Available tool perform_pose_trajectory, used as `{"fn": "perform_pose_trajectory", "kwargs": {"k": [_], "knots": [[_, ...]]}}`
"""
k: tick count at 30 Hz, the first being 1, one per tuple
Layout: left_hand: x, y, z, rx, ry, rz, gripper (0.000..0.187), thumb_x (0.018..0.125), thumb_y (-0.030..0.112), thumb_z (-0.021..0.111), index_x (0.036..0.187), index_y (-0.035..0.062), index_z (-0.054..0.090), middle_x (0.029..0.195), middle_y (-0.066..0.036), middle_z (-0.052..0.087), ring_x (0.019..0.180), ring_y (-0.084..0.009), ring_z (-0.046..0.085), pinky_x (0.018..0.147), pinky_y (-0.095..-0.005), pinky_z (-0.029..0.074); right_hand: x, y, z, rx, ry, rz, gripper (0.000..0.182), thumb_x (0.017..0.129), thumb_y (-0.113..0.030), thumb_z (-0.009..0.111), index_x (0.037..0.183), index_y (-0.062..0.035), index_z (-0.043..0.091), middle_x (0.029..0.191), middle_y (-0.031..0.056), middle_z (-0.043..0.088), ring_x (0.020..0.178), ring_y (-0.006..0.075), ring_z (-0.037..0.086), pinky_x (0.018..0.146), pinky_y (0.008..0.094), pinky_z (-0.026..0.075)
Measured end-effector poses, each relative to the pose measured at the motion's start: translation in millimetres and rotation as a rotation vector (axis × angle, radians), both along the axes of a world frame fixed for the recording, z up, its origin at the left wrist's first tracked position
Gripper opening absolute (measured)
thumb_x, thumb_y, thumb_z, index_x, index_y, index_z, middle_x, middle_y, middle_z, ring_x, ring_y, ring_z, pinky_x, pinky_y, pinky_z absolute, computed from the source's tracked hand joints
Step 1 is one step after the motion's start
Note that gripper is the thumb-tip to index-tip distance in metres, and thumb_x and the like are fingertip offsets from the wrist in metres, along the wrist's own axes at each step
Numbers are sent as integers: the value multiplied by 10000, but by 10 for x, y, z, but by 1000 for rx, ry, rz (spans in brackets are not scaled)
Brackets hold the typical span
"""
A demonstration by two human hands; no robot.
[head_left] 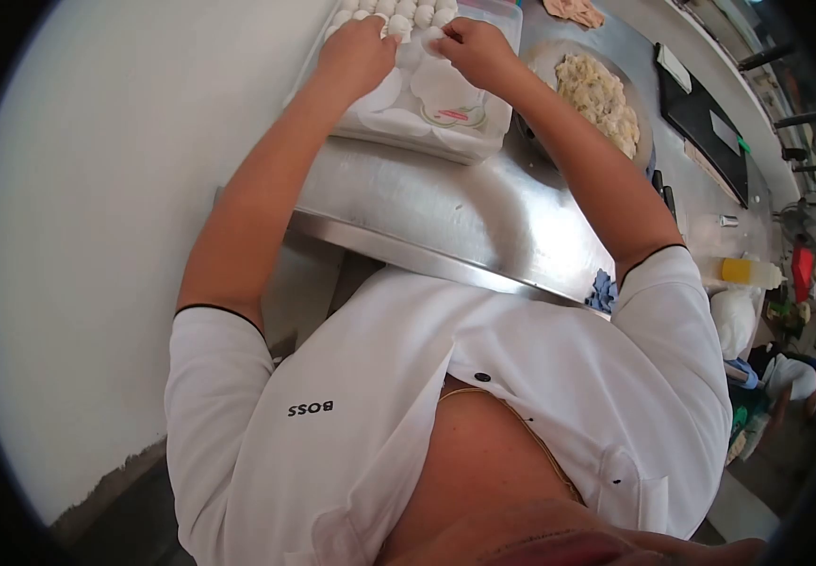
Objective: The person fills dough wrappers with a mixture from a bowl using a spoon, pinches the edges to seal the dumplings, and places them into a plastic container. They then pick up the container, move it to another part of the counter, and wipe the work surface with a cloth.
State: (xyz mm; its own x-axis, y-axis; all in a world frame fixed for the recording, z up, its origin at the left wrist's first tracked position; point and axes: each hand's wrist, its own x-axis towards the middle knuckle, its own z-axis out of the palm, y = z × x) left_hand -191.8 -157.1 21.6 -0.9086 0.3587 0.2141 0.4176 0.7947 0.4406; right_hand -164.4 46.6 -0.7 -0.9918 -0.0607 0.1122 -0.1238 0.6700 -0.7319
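A clear plastic container [483,141] lies at the top of the view, with several rows of small white dough balls [417,13] at its far end. Over its middle, my left hand [361,55] has its fingers drawn together beside the nearest dough balls; what it grips is hidden. Facing it, my right hand [478,52] is closed in a pinch, with a small whitish piece [433,41] at its fingertips. Nearer to me in the container lie a flat white round [441,87] and a printed green and red label [455,115].
Right of the container stands a metal bowl [646,141] of pale, lumpy filling [599,99]. Farther right on the steel table [408,193] are a black board [700,123] and a yellow squeeze bottle [747,273]. A white wall [115,189] borders the left. People are in the background.
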Motion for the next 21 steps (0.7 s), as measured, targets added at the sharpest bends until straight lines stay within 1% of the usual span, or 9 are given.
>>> {"fn": "perform_pose_trajectory", "kwargs": {"k": [2, 3, 5, 8, 12, 14, 15, 17, 21], "knots": [[-374, -9, -180, -247, 398, -128, 389, 925, 277, 567, 1186, -5, 621, 1092, -210, 671, 923, -367, 664, 815, -454, 524, -262, -45, -107, 173, 63, -37, 404, 875, -338, 631, 1030, 33, 677, 832, 187, 685, 784, 315, 658, 730, 397, 505], [-479, 16, -227, -244, 391, -131, 389, 925, 277, 567, 1186, -5, 621, 1092, -210, 671, 923, -367, 664, 815, -454, 524, -356, -75, -168, 175, 55, -39, 404, 875, -338, 631, 1030, 33, 677, 832, 187, 685, 784, 315, 658, 730, 397, 505], [-634, 86, -372, -273, 258, -113, 415, 792, 264, 718, 1170, 114, 633, 1276, -167, 517, 1202, -364, 485, 949, -574, 420, -510, -112, -312, 234, 144, -56, 307, 813, -266, 629, 933, 8, 701, 924, 274, 674, 893, 438, 650, 832, 506, 500], [-597, 190, -306, -322, 246, -138, 349, 804, 206, 671, 1141, 121, 641, 1199, -167, 541, 1121, -362, 522, 910, -554, 443, -667, -186, -433, 315, 120, -94, 283, 813, -220, 606, 893, 37, 691, 914, 301, 664, 854, 437, 648, 786, 505, 511], [-654, 223, -481, -340, 323, -127, 309, 806, 190, 660, 1108, 122, 645, 1189, -165, 544, 1107, -362, 526, 892, -550, 448, -793, -185, -669, 339, 191, -58, 255, 813, -179, 587, 860, 56, 676, 887, 305, 661, 846, 433, 652, 766, 496, 520], [-660, 210, -475, -327, 291, -89, 274, 808, 186, 651, 1075, 124, 650, 1195, -159, 542, 1116, -362, 523, 882, -553, 448, -824, -227, -638, 498, 277, 55, 241, 813, -156, 577, 839, 66, 665, 859, 300, 661, 850, 431, 659, 762, 487, 528], [-645, 195, -476, -329, 289, -85, 274, 808, 186, 651, 1075, 124, 650, 1195, -159, 542, 1116, -362, 523, 882, -553, 448, -821, -300, -619, 497, 277, 59, 241, 813, -156, 577, 839, 66, 665, 859, 300, 661, 850, 431, 659, 762, 487, 528], [-590, 150, -470, -240, 338, -68, 259, 810, 186, 638, 1053, 98, 655, 1178, -166, 560, 1113, -355, 529, 878, -546, 451, -777, -460, -582, 211, 195, -214, 231, 816, -152, 579, 822, 63, 661, 843, 292, 663, 855, 427, 665, 764, 483, 533], [-487, 19, -259, -331, 201, -2, 266, 820, 199, 622, 1047, 62, 653, 1155, -183, 580, 1120, -349, 536, 878, -534, 457, -648, -465, -432, 355, 186, -119, 226, 819, -151, 582, 840, 63, 653, 844, 287, 665, 863, 426, 666, 769, 482, 532]]}}
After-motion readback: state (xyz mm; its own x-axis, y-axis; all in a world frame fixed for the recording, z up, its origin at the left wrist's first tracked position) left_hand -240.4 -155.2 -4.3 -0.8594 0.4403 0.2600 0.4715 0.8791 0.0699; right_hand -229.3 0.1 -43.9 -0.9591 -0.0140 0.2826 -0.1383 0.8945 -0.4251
